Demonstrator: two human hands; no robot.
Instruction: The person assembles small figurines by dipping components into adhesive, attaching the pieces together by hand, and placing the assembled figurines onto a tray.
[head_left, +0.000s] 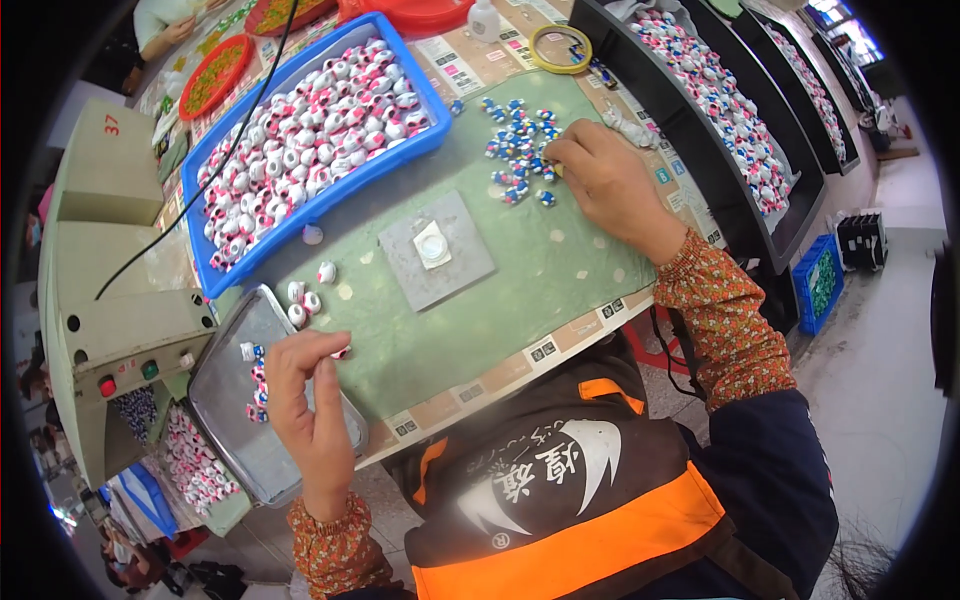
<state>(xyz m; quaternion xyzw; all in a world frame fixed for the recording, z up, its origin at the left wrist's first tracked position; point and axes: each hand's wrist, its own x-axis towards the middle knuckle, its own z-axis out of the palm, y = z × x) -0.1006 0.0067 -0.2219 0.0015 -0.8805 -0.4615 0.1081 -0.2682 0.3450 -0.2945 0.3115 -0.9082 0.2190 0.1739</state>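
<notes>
My left hand (312, 405) is near the front left of the green mat, thumb and forefinger curled around a small white-and-pink plastic piece (342, 353). Several similar rounded pieces (297, 292) lie loose just beyond it. At the back right of the mat, my right hand (610, 185) reaches to a scattered pile of small blue-and-white parts (515, 140). Its thumb and forefinger are pinched at the pile's right edge; what they hold is hidden. Between the hands sits a grey square metal plate (455, 270) with a pale block and round clear seat (431, 246) on it.
A blue tray (330, 205) full of white-and-pink pieces stands at back left. A metal tray (235, 440) with a few pieces lies by my left hand. Black bins (700, 150) line the right. A tape roll (560, 48) lies behind; a box with buttons (130, 350) stands left.
</notes>
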